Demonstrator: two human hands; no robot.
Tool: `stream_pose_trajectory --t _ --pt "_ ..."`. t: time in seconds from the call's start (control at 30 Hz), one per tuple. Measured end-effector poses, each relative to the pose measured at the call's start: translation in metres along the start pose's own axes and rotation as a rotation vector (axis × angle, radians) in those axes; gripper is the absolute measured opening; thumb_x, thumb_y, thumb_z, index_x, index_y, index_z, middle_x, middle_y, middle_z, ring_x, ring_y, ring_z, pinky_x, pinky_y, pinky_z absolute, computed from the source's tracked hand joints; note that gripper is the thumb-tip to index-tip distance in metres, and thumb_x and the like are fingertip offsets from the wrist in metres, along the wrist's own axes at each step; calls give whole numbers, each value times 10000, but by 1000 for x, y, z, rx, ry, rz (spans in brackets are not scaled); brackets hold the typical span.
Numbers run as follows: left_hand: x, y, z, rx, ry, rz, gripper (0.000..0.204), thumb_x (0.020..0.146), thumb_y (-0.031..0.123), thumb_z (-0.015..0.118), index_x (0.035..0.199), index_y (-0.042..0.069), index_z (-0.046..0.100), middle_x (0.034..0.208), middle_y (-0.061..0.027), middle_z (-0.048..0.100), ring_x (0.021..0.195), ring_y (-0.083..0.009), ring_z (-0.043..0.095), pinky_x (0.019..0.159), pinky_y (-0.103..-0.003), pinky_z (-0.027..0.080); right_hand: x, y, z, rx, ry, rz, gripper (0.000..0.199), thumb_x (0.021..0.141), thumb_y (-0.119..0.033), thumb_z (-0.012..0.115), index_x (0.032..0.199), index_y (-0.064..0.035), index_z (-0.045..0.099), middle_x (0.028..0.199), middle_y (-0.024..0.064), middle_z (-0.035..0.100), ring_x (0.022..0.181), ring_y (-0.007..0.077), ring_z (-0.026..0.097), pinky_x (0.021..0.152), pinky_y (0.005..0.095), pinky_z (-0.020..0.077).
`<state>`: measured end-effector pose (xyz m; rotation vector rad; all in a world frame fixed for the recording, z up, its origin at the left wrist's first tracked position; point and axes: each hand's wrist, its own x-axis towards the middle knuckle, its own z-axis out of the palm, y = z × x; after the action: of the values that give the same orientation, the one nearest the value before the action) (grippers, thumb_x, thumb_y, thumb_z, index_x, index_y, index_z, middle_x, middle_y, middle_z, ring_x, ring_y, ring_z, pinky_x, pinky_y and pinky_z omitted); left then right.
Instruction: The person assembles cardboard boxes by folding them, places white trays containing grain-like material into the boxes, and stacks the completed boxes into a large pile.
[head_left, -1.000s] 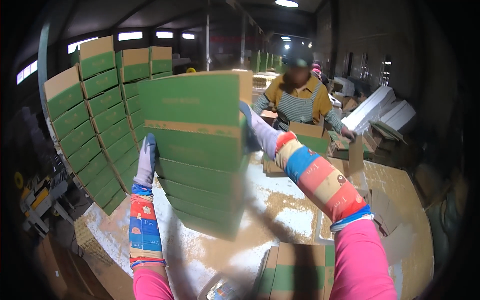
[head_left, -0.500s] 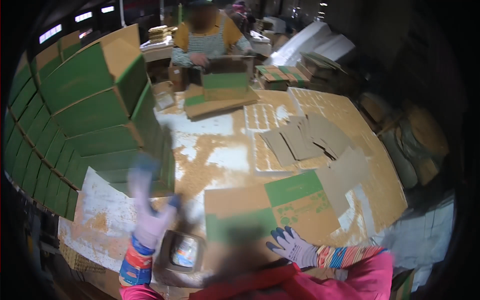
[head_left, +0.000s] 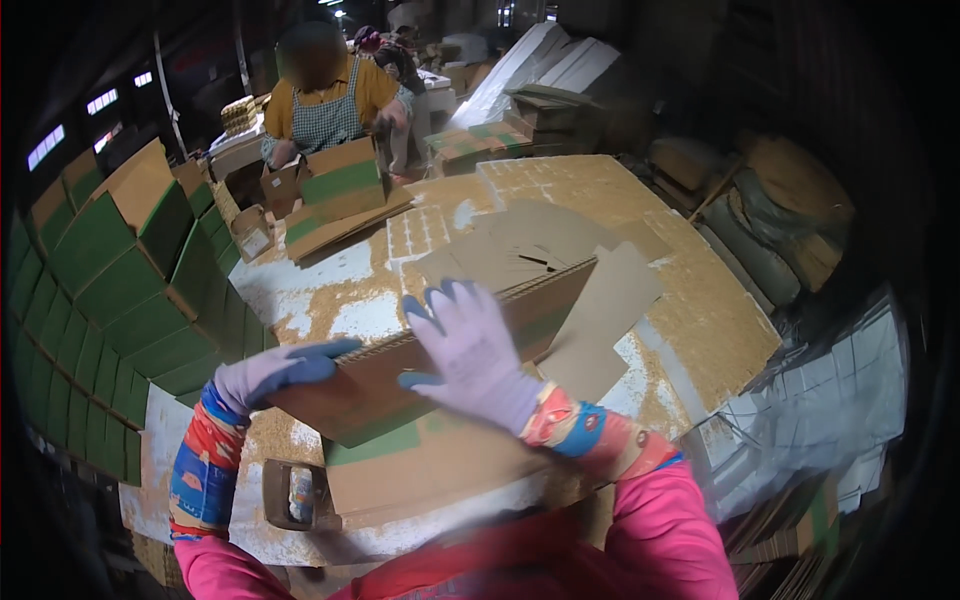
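A brown and green folded cardboard box (head_left: 370,390) is tilted up on its edge in front of me. My left hand (head_left: 285,375) grips its left end, with the gloved fingers along the upper edge. My right hand (head_left: 475,350) reaches over the middle of that edge, thumb on the near face and fingers toward the far side. Both hands wear pale gloves with dark blue fingertips. Beneath the raised box a flat cardboard sheet (head_left: 430,475) lies on the table, part of it green; whether the two are joined I cannot tell.
Stacked green and brown boxes (head_left: 130,290) rise at the left. A small brown container (head_left: 283,520) sits near the front edge. Grey-brown cardboard pieces (head_left: 590,350) lie beyond the box on the worn table (head_left: 700,300). Across it, a co-worker (head_left: 330,110) stands behind another box (head_left: 342,185).
My left hand has come from beside the stacked boxes to the cardboard. My right hand, earlier spread flat on it, now grips its edge. The cardboard has been raised, and the view has turned.
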<state>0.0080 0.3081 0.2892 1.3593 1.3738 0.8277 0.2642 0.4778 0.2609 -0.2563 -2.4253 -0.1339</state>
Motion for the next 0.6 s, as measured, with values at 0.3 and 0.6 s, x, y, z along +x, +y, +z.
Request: stream_pose_trajectory --t 0.3,0.6 --pt "-13 17 -9 225 938 184 623 857 116 655 1420 -21 426 1318 -137 565 1150 -194 575 1006 -332 454 -21 39 -63 330 -213 -248 367 742 -223 732 1088 -119 669 1360 180 475 1306 413 398 1095 534 332" --pt "22 -21 47 384 203 -44 493 895 402 644 1226 37 642 1184 -153 675 1063 -285 652 935 -384 510 -30 51 32 1557 -687 397 759 846 -229 726 1490 -57 363 1361 161 535 1204 248 551 1022 372 447"
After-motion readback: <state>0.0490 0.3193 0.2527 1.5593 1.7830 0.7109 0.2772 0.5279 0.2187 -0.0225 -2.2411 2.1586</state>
